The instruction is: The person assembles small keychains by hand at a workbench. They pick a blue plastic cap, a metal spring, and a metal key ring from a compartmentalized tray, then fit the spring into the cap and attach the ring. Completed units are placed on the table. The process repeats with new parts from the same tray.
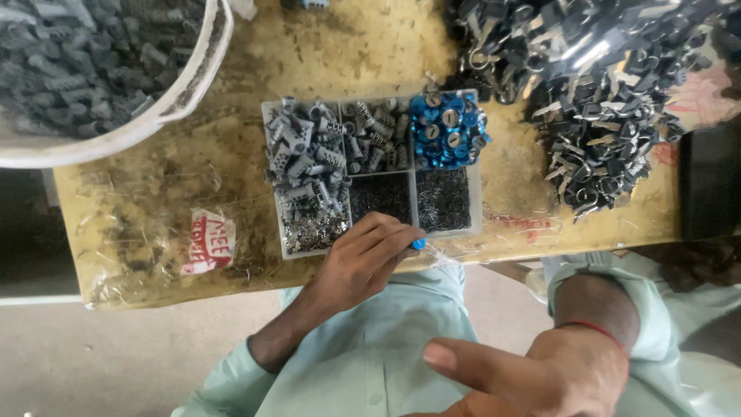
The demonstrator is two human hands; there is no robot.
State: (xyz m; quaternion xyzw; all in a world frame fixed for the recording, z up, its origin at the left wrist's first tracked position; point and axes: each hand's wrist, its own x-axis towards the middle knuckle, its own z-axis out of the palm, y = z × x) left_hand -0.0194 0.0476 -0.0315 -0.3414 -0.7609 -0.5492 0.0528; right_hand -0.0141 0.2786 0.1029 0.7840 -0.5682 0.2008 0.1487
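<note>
From the head camera I see my left hand (363, 262) resting at the near edge of the compartment tray (475, 220), fingers pinched narrow around a small blue cap (418, 244). That blue piece sits at the fingertips, just over the tray's front rim beside the compartment of tiny dark springs (444, 199). My right hand (540, 371) hangs close to the lens, well apart from the tray, thumb out; it seems empty, though its palm is hidden.

The risks, as I judge them: the blue cap is small and held only at the tips, right above the table (231, 162) edge, so a loose pinch could drop it to the floor. A knuckle brushing the heaped grey cylinder parts (305, 158) could spill them into the neighbouring compartments. The blue caps (448, 131) pile is also heaped high.
</note>
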